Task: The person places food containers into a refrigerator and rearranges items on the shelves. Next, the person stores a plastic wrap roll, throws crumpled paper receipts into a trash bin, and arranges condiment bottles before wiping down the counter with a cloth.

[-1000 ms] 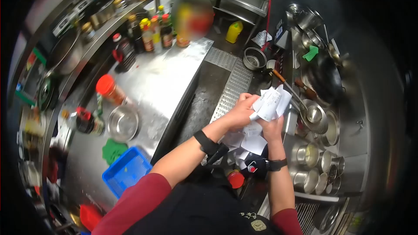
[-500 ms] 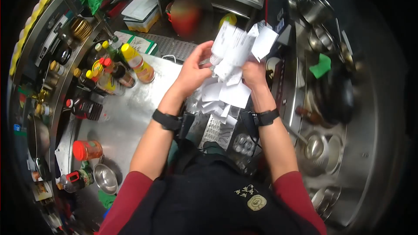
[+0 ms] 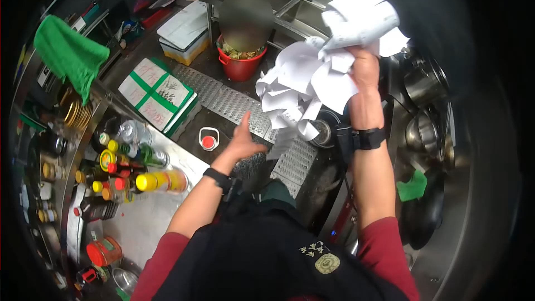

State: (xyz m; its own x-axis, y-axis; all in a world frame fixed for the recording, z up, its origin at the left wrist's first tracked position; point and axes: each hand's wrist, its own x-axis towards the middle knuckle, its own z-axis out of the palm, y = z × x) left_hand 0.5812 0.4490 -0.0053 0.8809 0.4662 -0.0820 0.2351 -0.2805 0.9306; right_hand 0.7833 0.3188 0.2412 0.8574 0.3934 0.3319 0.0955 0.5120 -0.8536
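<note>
My right hand [image 3: 365, 69] grips a loose bunch of curled white paper slips [image 3: 295, 72], like printed receipts, and holds it up at the upper right. Faint print shows on the rolled upper part of the bunch, and several strips hang down to the left of the wrist. My left hand [image 3: 245, 142] is below and left of the papers, fingers apart, with nothing in it. Beneath it on the floor stands a container with a red cap [image 3: 208, 142] and a white handle.
Several sauce bottles [image 3: 161, 180] crowd the steel counter [image 3: 156, 223] at left. A taped white foam box [image 3: 156, 96] sits beyond it. A red bucket [image 3: 241, 68] of scraps stands ahead, near a steel sink [image 3: 305, 17]. Pots [image 3: 424, 81] and a dark wok [image 3: 423, 212] line the right side.
The papers have moved up and right with my right hand. My left hand has come away from them and dropped lower. The view has shifted, showing more floor, the foam box and the bucket.
</note>
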